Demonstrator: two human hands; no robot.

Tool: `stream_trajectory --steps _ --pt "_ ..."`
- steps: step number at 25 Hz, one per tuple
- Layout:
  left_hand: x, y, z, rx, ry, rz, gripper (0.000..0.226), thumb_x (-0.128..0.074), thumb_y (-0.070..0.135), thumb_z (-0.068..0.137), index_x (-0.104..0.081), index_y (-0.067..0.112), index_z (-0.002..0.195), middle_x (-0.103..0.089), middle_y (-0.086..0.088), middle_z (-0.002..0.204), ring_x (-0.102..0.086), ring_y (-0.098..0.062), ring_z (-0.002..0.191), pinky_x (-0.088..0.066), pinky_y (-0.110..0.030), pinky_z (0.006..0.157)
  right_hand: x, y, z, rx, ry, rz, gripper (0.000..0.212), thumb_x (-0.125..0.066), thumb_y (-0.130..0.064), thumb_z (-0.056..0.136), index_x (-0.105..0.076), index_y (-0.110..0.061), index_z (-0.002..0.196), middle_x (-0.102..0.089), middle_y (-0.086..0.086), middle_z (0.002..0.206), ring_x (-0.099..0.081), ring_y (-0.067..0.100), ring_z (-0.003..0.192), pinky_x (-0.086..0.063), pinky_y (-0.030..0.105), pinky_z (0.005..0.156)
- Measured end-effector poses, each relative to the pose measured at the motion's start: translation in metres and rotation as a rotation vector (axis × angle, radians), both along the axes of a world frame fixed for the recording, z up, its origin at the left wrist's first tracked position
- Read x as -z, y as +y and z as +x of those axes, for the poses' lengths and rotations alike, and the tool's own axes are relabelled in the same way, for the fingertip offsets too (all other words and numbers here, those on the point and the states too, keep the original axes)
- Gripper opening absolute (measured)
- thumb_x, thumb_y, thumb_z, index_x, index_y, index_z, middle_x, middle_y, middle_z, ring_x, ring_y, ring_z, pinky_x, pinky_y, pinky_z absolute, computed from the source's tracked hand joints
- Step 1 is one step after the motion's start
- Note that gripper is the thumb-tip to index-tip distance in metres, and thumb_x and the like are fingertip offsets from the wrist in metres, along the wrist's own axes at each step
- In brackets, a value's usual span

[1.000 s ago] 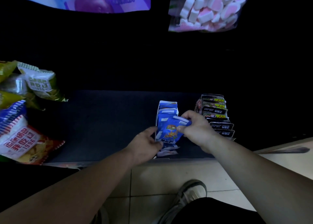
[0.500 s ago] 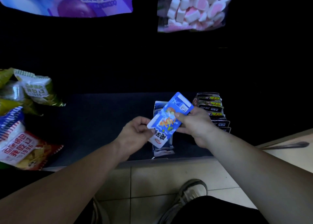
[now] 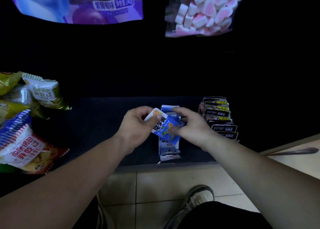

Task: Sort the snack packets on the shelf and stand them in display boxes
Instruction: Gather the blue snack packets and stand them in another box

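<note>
Blue snack packet (image 3: 165,126) has turned since 0.5 s ago: its long axis then ran lower left to upper right, and it now runs upper left to lower right. Both hands sit closer together.

Left hand (image 3: 138,127) pinches the packet's upper left end, thumb laid across the white and orange corner. Right hand (image 3: 194,127) grips the lower right end with curled fingers; they are motion-blurred, so exact contact is unclear. The packet is held tilted in the air, just above the far half of the row of blue packets (image 3: 168,148) standing front to back on the dark shelf (image 3: 97,124).

Just right of that row stands 1 display box of dark packets (image 3: 220,117), its packets upright and overlapping.

At the shelf's left end lie a red and white crisp bag (image 3: 26,150) and a green crisp bag (image 3: 45,94). Above hang a purple pouch (image 3: 78,5) and a marshmallow bag (image 3: 204,10). Below the shelf edge, 1 shoe (image 3: 199,196) rests on the tiled floor (image 3: 155,185).
</note>
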State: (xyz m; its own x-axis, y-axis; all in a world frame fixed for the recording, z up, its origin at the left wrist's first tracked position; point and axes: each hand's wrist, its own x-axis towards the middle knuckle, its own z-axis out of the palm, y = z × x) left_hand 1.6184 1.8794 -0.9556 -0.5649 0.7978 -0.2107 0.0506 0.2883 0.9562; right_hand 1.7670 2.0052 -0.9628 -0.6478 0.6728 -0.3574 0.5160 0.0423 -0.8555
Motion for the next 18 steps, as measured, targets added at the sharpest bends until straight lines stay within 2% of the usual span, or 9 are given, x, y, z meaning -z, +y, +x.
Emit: stream_trajectory --steps 2,4,7,8,11,13,15,17,18 --pt "-0.009 0.004 0.002 0.001 0.048 0.023 0.010 -0.076 0.026 0.089 -0.075 0.021 0.080 -0.075 -0.001 0.079 -0.065 -0.009 0.068 -0.057 -0.034 0.066 0.003 -0.005 -0.007 -0.075 0.015 0.065 0.027 -0.078 -0.006 0.086 -0.073 -0.024 0.106 -0.075 -0.002 0.095 -0.073 0.015 0.089 -0.061 0.036 0.084" --pt "-0.013 0.006 0.002 0.008 0.006 0.033 0.007 -0.080 0.025 0.085 -0.075 0.021 0.087 -0.076 0.001 0.083 -0.066 -0.006 0.071 -0.054 -0.025 0.064 0.002 -0.007 -0.008 -0.020 0.056 0.012 0.019 -0.074 -0.005 0.091 -0.072 -0.022 0.100 -0.078 0.003 0.094 -0.076 0.022 0.090 -0.062 0.044 0.087" --pt "-0.009 0.005 0.002 0.052 -0.191 0.001 0.033 -0.077 0.005 0.086 -0.068 0.021 0.113 -0.079 0.001 0.097 -0.075 -0.014 0.092 -0.056 -0.025 0.075 0.000 -0.003 0.000 0.096 0.102 -0.221 0.020 -0.069 -0.004 0.096 -0.072 -0.020 0.107 -0.080 0.004 0.099 -0.077 0.023 0.091 -0.064 0.044 0.081" --pt "-0.006 0.005 0.002 0.062 -0.204 -0.014 0.035 -0.073 0.001 0.088 -0.066 0.020 0.117 -0.079 0.000 0.098 -0.075 -0.017 0.094 -0.056 -0.027 0.076 0.000 -0.002 0.002 0.102 0.087 -0.259 0.019 -0.068 -0.006 0.097 -0.072 -0.022 0.106 -0.080 0.003 0.099 -0.077 0.021 0.090 -0.064 0.043 0.078" --pt "-0.001 0.007 0.002 -0.006 -0.191 -0.012 0.027 -0.066 -0.002 0.093 -0.065 0.014 0.114 -0.079 -0.003 0.092 -0.076 -0.016 0.088 -0.060 -0.032 0.075 0.002 0.002 0.004 0.172 0.044 -0.261 0.014 -0.069 -0.009 0.097 -0.072 -0.020 0.104 -0.079 0.005 0.101 -0.077 0.022 0.090 -0.064 0.047 0.078" --pt "0.000 0.008 0.002 -0.067 -0.195 -0.002 0.023 -0.064 -0.003 0.094 -0.066 0.013 0.110 -0.079 -0.004 0.090 -0.076 -0.015 0.084 -0.060 -0.027 0.069 0.005 0.004 0.003 0.256 0.034 -0.258 0.011 -0.070 -0.010 0.097 -0.072 -0.017 0.105 -0.079 0.005 0.100 -0.077 0.024 0.090 -0.063 0.053 0.080" --pt "0.000 0.011 0.004 -0.060 -0.204 0.009 0.022 -0.062 -0.003 0.095 -0.068 0.014 0.106 -0.079 -0.004 0.090 -0.076 -0.017 0.084 -0.060 -0.028 0.069 0.005 0.003 0.002 0.249 0.030 -0.300 0.013 -0.069 -0.010 0.097 -0.071 -0.017 0.107 -0.079 0.005 0.100 -0.077 0.026 0.091 -0.062 0.056 0.081" --pt "-0.001 0.015 0.009 -0.012 -0.208 0.015 0.024 -0.061 -0.004 0.094 -0.069 0.015 0.106 -0.079 -0.004 0.092 -0.076 -0.020 0.088 -0.062 -0.033 0.076 0.007 0.000 0.001 0.197 0.032 -0.316 0.016 -0.068 -0.008 0.097 -0.071 -0.017 0.111 -0.079 0.005 0.102 -0.077 0.025 0.093 -0.063 0.054 0.083" --pt "-0.001 0.018 0.011 0.006 -0.208 0.008 0.026 -0.062 -0.005 0.092 -0.070 0.016 0.106 -0.079 -0.004 0.093 -0.076 -0.020 0.089 -0.061 -0.035 0.078 0.007 -0.002 0.001 0.169 0.037 -0.306 0.018 -0.068 -0.008 0.097 -0.070 -0.018 0.112 -0.079 0.005 0.104 -0.077 0.022 0.092 -0.064 0.048 0.081"
